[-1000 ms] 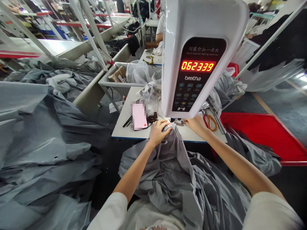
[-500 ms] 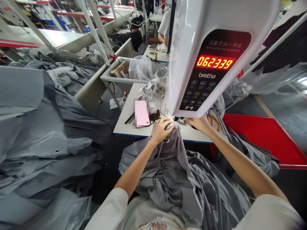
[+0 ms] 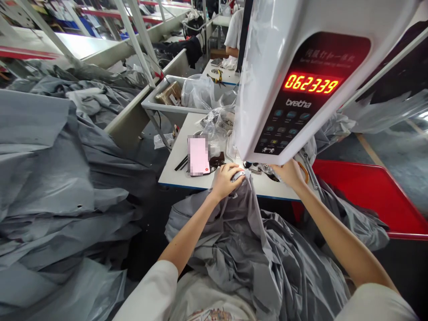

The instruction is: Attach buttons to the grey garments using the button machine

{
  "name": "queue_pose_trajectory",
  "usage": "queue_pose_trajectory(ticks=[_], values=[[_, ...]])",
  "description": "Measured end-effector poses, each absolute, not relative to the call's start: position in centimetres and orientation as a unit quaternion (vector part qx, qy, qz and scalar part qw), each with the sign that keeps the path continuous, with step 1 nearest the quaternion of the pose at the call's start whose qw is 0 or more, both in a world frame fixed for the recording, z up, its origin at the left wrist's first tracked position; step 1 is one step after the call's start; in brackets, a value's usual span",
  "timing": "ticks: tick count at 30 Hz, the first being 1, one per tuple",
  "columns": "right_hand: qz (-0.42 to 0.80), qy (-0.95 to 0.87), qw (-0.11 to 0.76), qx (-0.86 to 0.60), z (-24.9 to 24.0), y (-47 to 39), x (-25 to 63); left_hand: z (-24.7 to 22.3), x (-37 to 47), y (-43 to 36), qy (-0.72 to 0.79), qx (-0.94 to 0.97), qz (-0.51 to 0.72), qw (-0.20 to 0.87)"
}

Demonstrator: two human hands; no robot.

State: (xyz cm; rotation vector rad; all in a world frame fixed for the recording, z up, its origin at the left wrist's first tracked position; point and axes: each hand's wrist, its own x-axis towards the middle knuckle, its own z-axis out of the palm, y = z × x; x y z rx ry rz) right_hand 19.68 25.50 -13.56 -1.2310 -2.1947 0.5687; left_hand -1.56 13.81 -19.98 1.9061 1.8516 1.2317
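Grey fabric (image 3: pixel 254 209) climbs from my lap onto the near edge of the surface (image 3: pixel 170 175), pinched in my left hand (image 3: pixel 225 180); my right hand (image 3: pixel 290 173), farther right, has fingertips too hidden to tell.

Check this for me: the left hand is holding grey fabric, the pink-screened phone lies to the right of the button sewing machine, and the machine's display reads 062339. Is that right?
Not quite. The head view shows the pink-screened phone to the left of the button sewing machine. The left hand is holding grey fabric, and the display reads 062339.
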Motion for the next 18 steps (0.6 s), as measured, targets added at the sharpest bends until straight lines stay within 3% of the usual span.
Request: queue_pose_trajectory(ticks=[4,9,13,18], values=[[0.315,-0.758,0.322,-0.471,-13.2,22.5,19.1,-19.9,-1.5,13.8,0.632,0.645,0.416,0.108],[0.488,-0.712,0.277,-0.422,-14.6,20.3,16.7,-20.1,-1.5,13.9,0.630,0.648,0.418,0.098],[0.511,-0.712,0.281,-0.392,-15.3,20.3,14.8,-20.2,-1.5,13.9,0.624,0.651,0.422,0.092],[0.455,-0.751,0.276,-0.391,-14.7,20.5,13.8,-20.0,-1.6,13.9,0.629,0.649,0.417,0.094]])
